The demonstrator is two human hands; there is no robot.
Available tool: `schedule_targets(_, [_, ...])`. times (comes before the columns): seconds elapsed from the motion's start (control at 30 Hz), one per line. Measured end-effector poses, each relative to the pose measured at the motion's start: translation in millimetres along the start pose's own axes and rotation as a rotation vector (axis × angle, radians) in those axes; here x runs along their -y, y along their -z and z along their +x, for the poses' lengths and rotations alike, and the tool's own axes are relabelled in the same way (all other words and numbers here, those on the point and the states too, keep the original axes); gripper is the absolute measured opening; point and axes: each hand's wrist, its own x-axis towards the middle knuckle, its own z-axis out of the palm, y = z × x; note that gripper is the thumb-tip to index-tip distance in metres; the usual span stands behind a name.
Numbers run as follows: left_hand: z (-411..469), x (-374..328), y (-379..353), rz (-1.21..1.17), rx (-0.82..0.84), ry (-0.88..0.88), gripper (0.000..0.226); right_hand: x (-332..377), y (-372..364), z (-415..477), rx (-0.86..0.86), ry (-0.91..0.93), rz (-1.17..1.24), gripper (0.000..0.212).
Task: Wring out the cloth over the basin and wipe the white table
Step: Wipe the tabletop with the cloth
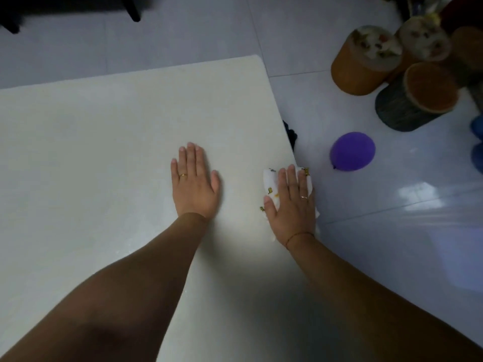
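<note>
Both of your forearms reached in from six o'clock over the white table. Your left hand lay flat on the bare tabletop, fingers straight and together, holding nothing. At three o'clock from it, your right hand pressed down with straight fingers on the cloth, a white one with small yellow-green marks, bunched beneath the palm. The cloth sat at the table's right-hand edge, and part of it appeared to overhang that edge. No basin was in view, so the wringing could not be checked. Judged from the layout, wiping was the step in hand.

Risks noted:
- A stroke carried further toward three o'clock would likely push the cloth off the edge onto the floor.
- The tabletop appeared damp near your left forearm, so weight leaned on that flat palm could slip.
- The far part of the table, toward eleven o'clock, could be missed if you worked only from this edge.

Count:
- Two hands, one ring on each.
- One cloth.
- One table.
- One dark object below the table edge, at twelve o'clock from the cloth, not identifiable.
- One purple balloon on the floor, at two o'clock from the cloth.
- Four cylindrical containers, blurred, farther off at one o'clock.
</note>
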Motion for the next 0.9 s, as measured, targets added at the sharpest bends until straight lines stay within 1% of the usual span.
schedule_targets(0.07, [-38,-18,-1,-0.045,0.008,-0.064,0.067,-7,-3,-27,-0.006,-0.010,-0.016,0.070])
schedule_targets(0.17, [-121,-45,-10,-0.104,0.083,-0.177,0.064,-16,-7,-69,0.001,-0.032,0.001,0.070])
schedule_targets(0.27, [-195,-52,-20,-0.090,0.151,-0.235,0.063,-26,-13,-116,0.001,-0.079,0.027,0.069])
schedule_targets(0.33, [-225,-45,-25,-0.050,0.189,-0.262,0.064,-33,-18,-149,0.010,-0.107,0.012,0.069])
schedule_targets(0.43, [-239,-38,-30,0.016,0.192,-0.307,0.066,-43,-26,-195,0.006,-0.134,-0.020,0.069])
schedule_targets(0.63, [-238,-37,-34,0.004,0.162,-0.316,0.068,-61,-41,-271,-0.005,-0.167,-0.021,0.068])
schedule_targets(0.8, [-239,-38,-33,-0.025,0.145,-0.327,0.069,-66,-43,-300,-0.002,-0.192,0.035,0.068])
schedule_targets(0.9, [-248,-43,-29,-0.077,0.170,-0.284,0.070,-69,-44,-318,0.042,-0.173,0.108,0.068])
